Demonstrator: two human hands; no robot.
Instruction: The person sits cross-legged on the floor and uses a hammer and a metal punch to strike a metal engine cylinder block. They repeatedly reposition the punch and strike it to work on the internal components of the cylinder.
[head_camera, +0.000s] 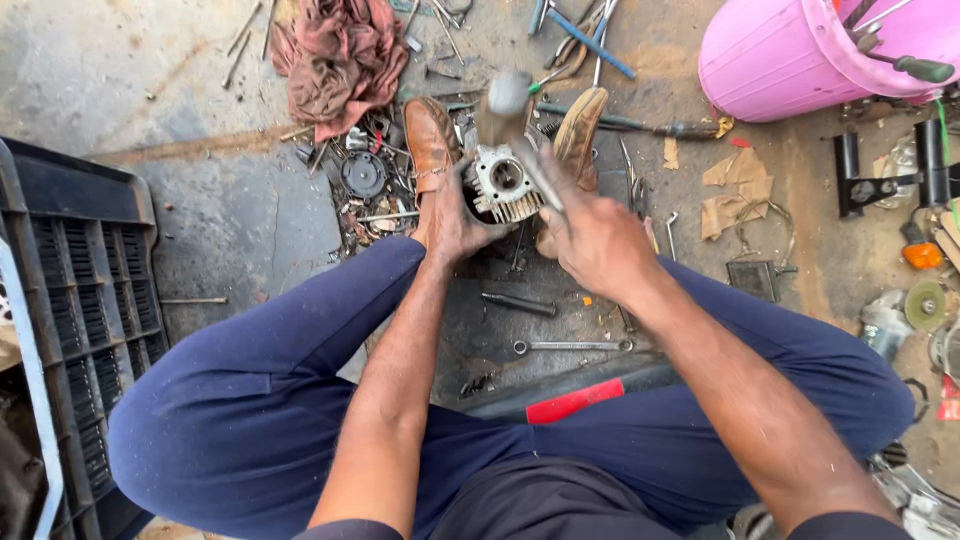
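Observation:
I sit on the ground with my knees apart in blue trousers. My left hand (455, 225) grips the left side of a finned metal engine cylinder (505, 182) that stands between my two brown shoes. My right hand (595, 240) is closed on the handle of a hammer (503, 100), whose blurred metal head hangs just above the cylinder. The cylinder's round bore faces up toward me.
A ring spanner (570, 346) and a dark rod (518, 304) lie between my legs. A red rag (338, 58), loose tools and small parts are scattered ahead. A pink bucket (790, 60) stands at the top right, a black plastic crate (80, 300) at the left.

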